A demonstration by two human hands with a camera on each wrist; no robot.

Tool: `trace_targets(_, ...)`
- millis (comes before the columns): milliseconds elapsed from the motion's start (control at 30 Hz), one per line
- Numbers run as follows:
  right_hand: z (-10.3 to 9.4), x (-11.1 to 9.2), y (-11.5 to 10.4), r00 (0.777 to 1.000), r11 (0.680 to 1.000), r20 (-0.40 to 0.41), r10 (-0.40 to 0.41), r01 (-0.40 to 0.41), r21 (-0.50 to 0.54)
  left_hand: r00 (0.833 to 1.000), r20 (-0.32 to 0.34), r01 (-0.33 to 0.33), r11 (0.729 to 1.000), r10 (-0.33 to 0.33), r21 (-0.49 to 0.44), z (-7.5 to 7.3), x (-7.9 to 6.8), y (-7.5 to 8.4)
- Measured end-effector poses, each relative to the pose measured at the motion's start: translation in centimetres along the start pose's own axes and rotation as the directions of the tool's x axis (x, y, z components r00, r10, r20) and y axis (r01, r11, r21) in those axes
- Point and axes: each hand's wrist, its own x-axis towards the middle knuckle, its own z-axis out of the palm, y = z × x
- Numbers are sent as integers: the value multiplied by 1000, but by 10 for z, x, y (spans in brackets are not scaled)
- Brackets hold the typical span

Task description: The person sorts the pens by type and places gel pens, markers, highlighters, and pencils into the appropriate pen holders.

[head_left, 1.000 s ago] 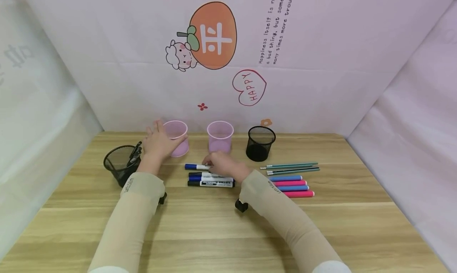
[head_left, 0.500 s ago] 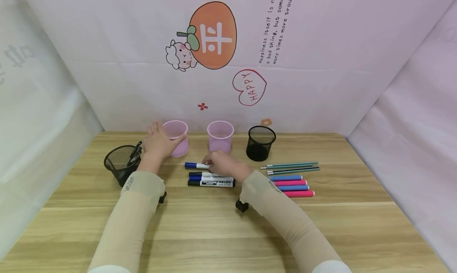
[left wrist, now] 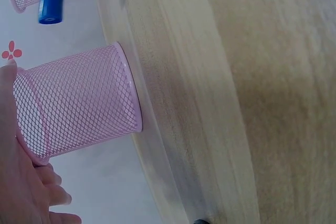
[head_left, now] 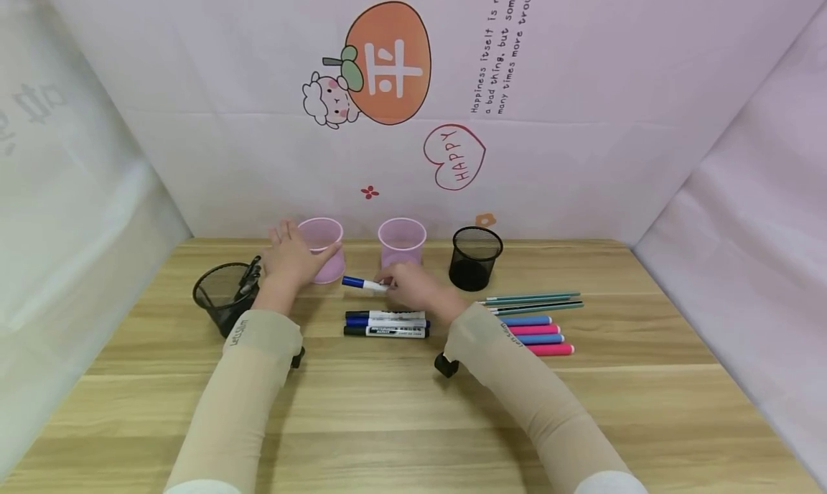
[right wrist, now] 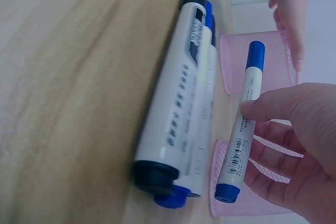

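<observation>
"Head view first: where is the marker [head_left: 365,285]?"

"I see it in the air, before the gap between the left cup [head_left: 332,268] and the middle cup [head_left: 403,253], blue cap [head_left: 352,281] leftward. The right hand [head_left: 415,289] pinches it mid-barrel, probably for balance."

"And the left hand [head_left: 289,261]?"

"Spread wide round the left cup's rim, thumb one side, fingers the other, likely steadying it. Three pens [head_left: 386,323] lie side by side on the table [head_left: 388,408], perhaps so each is easy to pick."

"What does my head camera miss?"

"The marker's far end, behind the hand. My right wrist feed shows it whole: thumb on one face, fingers opposite, a barcode [right wrist: 238,157] below. Left wrist gives me the left cup side-on, base on the table."
</observation>
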Motion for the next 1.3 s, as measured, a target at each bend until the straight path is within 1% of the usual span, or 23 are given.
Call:
trace_targets(167,-6,0,-2,1000,999,-15,-23,24,47,1000,-8,4,1000,-4,5,0,0,0)
trace_targets(233,-8,-1,-2,1000,998,-16,-19,20,66,1000,-9,5,1000,-5,-2,0,0,0)
trace_targets(400,-14,-2,-3,1000,996,-21,-4,6,91,1000,-10,6,1000,-7,-18,1,1,-1)
trace_targets(467,-16,0,-3,999,996,-30,-16,19,87,1000,-10,8,1000,-8,-17,1,1,-1)
trace_targets(733,-29,3,-3,993,993,-96,-69,77,84,1000,-4,4,1000,-4,-20,0,1,0)
trace_targets(833,-31,4,-3,989,988,-129,-72,88,126,1000,-8,7,1000,-7,-17,1,2,0)
trace_targets(1100,-35,7,-5,970,964,-239,-48,107,243,1000,-17,10,1000,-11,-20,2,3,-2)
trace_targets(1233,-34,13,-5,945,947,-326,-32,132,292,1000,-19,5,1000,-6,-22,3,4,-2)
trace_targets(1300,-33,15,-6,930,933,-369,-1,133,333,1000,-13,3,1000,-4,-19,3,4,-2)
